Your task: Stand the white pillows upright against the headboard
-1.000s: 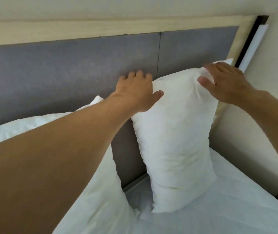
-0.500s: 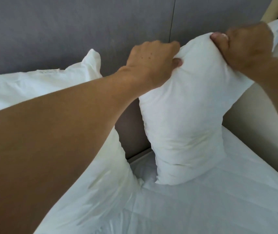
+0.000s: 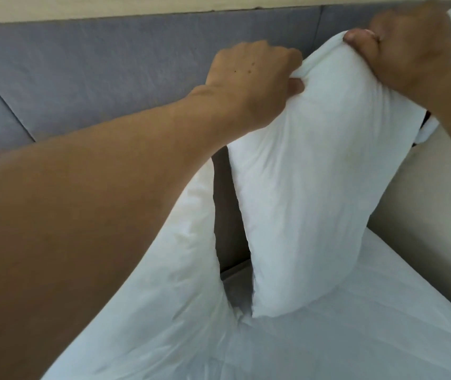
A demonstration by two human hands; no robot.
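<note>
A: Right pillow (image 3: pixel 306 193)?
B: Standing on end on the white bed sheet (image 3: pixel 356 338), close to the grey upholstered headboard (image 3: pixel 109 78), bottom edge resting on the sheet, top leaning slightly to the right.

A: Hands?
B: Left hand (image 3: pixel 251 80) closed over the top left corner, fabric bunched between thumb and curled fingers. Right hand (image 3: pixel 410 48) clenched on the top right corner, thumb pressed into the cloth, somewhat blurred.

A: Other pillow (image 3: pixel 164 283)?
B: To the left, partly hidden behind the left forearm (image 3: pixel 81 215); lying slumped, upper part resting against the headboard.

A: Between the two?
B: A narrow gap, showing shaded headboard panel down to the mattress edge.

A: Surroundings?
B: Pale wooden frame (image 3: pixel 136 8) running above the grey panels; beige wall (image 3: pixel 424 201) to the right of the bed.
</note>
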